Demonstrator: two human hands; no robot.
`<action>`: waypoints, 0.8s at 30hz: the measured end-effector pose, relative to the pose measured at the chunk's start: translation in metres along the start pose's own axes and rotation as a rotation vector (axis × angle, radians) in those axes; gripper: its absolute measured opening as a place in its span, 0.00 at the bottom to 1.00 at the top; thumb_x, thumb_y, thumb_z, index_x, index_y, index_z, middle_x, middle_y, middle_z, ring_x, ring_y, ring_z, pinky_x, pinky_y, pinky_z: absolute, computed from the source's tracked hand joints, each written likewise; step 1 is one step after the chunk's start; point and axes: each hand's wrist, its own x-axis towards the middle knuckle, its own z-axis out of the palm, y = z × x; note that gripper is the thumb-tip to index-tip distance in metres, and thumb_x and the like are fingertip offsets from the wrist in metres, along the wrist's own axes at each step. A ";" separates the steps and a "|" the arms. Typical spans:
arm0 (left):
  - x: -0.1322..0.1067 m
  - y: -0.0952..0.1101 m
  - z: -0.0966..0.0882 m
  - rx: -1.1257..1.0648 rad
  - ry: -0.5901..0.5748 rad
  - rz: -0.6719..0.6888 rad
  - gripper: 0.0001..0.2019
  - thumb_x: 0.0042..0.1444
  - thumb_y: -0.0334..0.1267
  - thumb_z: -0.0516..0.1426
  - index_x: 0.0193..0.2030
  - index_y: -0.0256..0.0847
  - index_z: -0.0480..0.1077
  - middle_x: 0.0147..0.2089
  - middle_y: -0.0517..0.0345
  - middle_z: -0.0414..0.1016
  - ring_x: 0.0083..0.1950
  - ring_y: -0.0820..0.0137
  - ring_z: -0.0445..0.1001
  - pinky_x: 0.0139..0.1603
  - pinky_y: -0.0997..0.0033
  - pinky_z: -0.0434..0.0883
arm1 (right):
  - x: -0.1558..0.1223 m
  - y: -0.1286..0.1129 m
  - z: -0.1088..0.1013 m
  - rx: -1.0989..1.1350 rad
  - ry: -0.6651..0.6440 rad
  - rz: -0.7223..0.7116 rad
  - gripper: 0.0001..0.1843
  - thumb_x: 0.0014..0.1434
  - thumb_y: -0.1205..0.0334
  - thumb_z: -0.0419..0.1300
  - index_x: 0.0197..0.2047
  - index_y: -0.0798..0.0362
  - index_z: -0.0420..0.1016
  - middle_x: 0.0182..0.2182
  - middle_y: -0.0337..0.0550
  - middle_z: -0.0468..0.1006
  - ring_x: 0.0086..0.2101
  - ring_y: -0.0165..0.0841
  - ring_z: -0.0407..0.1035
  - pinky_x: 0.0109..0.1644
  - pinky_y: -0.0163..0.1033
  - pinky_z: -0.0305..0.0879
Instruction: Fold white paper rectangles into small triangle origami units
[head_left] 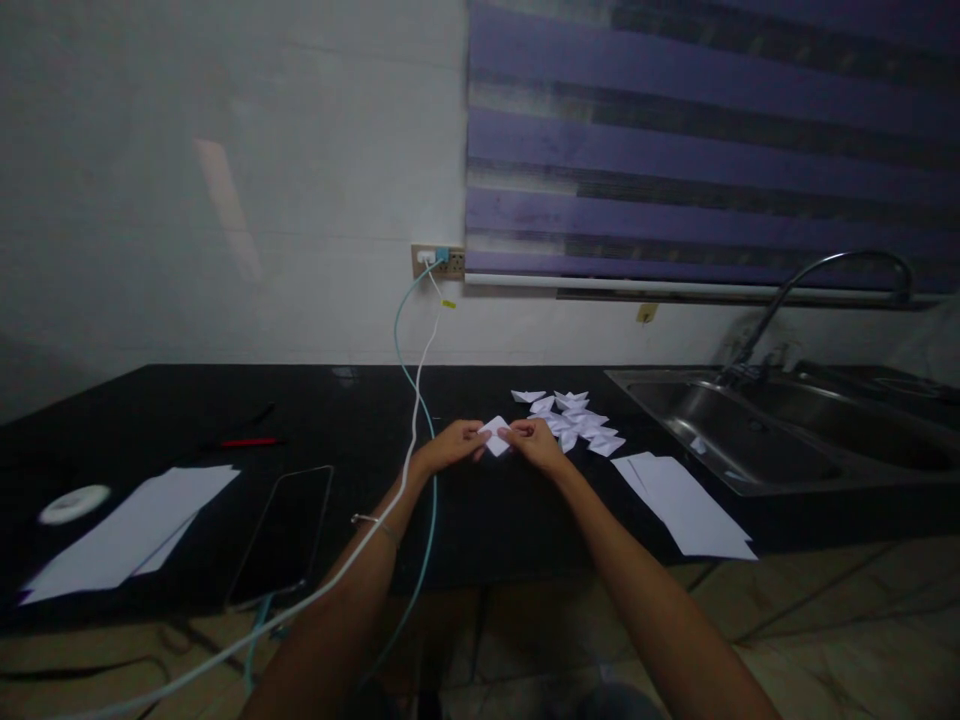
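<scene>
Between my two hands is a small folded paper (496,437), white and diamond-shaped, held up a little above the black counter. My left hand (456,443) pinches its left corner, thumb on the near face. Its right corner is in the closed fingers of my right hand (533,442). Just beyond and to the right of my right hand lies a loose cluster of folded white paper boats (576,415). The fingers behind the paper are mostly hidden.
White paper sheets (686,505) lie right, near the sink (697,425); more sheets (142,525) lie left beside a phone (285,535), a red pen (250,442) and a white round object (74,505). A white cable (415,420) and a teal cable (433,510) cross my left arm's area.
</scene>
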 end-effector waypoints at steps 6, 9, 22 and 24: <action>0.000 -0.002 -0.003 -0.060 -0.024 0.051 0.22 0.57 0.56 0.51 0.28 0.35 0.65 0.24 0.61 0.64 0.25 0.76 0.61 0.28 0.76 0.57 | -0.004 -0.011 0.003 0.096 -0.103 0.001 0.20 0.52 0.46 0.61 0.32 0.57 0.77 0.24 0.40 0.75 0.24 0.29 0.64 0.27 0.32 0.55; 0.001 -0.003 -0.004 -0.076 -0.022 0.020 0.22 0.56 0.55 0.53 0.24 0.36 0.65 0.22 0.62 0.63 0.24 0.76 0.60 0.28 0.75 0.57 | -0.007 -0.021 0.004 0.134 -0.226 -0.046 0.19 0.53 0.48 0.61 0.35 0.57 0.79 0.29 0.43 0.78 0.29 0.33 0.69 0.34 0.35 0.61; -0.002 0.002 -0.006 -0.143 0.112 -0.038 0.18 0.53 0.50 0.57 0.24 0.35 0.69 0.18 0.64 0.63 0.20 0.78 0.59 0.24 0.77 0.55 | -0.005 -0.011 0.005 0.077 -0.112 -0.043 0.19 0.50 0.48 0.63 0.33 0.57 0.80 0.27 0.42 0.78 0.27 0.33 0.69 0.33 0.36 0.61; -0.004 0.001 -0.009 -0.113 0.138 -0.025 0.18 0.53 0.49 0.57 0.22 0.34 0.69 0.16 0.64 0.63 0.19 0.78 0.58 0.23 0.77 0.54 | -0.005 -0.011 0.005 0.085 -0.119 -0.049 0.18 0.51 0.49 0.63 0.34 0.57 0.80 0.27 0.41 0.77 0.27 0.32 0.68 0.32 0.35 0.61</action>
